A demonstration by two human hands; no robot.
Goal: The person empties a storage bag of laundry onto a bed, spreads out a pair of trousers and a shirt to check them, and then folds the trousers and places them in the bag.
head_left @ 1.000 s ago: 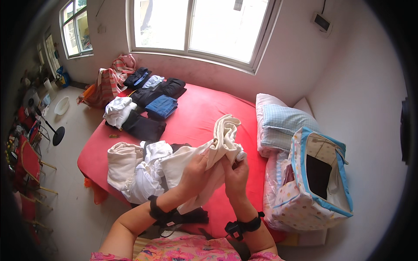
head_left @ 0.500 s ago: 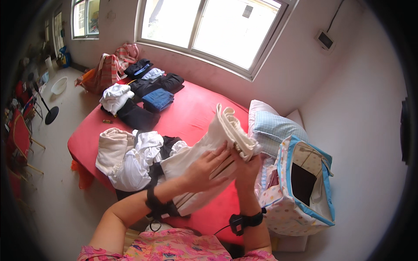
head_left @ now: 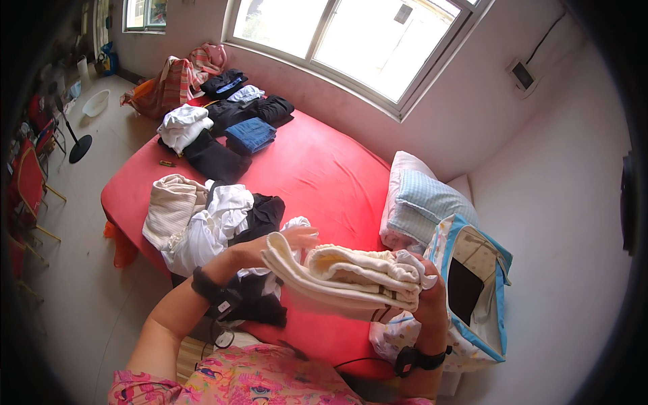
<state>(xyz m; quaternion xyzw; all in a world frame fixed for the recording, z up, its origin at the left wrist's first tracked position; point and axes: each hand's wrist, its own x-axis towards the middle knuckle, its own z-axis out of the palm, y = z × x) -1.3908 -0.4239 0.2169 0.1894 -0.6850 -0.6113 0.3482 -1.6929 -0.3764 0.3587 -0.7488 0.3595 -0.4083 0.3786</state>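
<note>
A folded cream garment with a gathered, elastic-looking edge and dark stripes [head_left: 358,273] is held up in front of me, its layered folds facing up. My right hand [head_left: 433,297] grips its right end; part of that hand is hidden by the cloth. My left hand [head_left: 298,237] is at the garment's left end, partly behind it, with its fingers stretched out. Below and left of the garment lies a loose heap: a white garment [head_left: 219,219], a ribbed cream garment [head_left: 167,212] and black clothes [head_left: 264,214].
The bed has a red sheet [head_left: 317,179]. Toward its far left are folded jeans [head_left: 251,135], folded black clothes [head_left: 214,158] and white clothes [head_left: 183,128]. To the right stand pillows [head_left: 422,206] and an open storage bag with blue trim [head_left: 503,337].
The folded garment has swung from tilted upward to nearly level, and moved lower. My left hand has come off its face to its left end; my right hand has shifted right with it.
</note>
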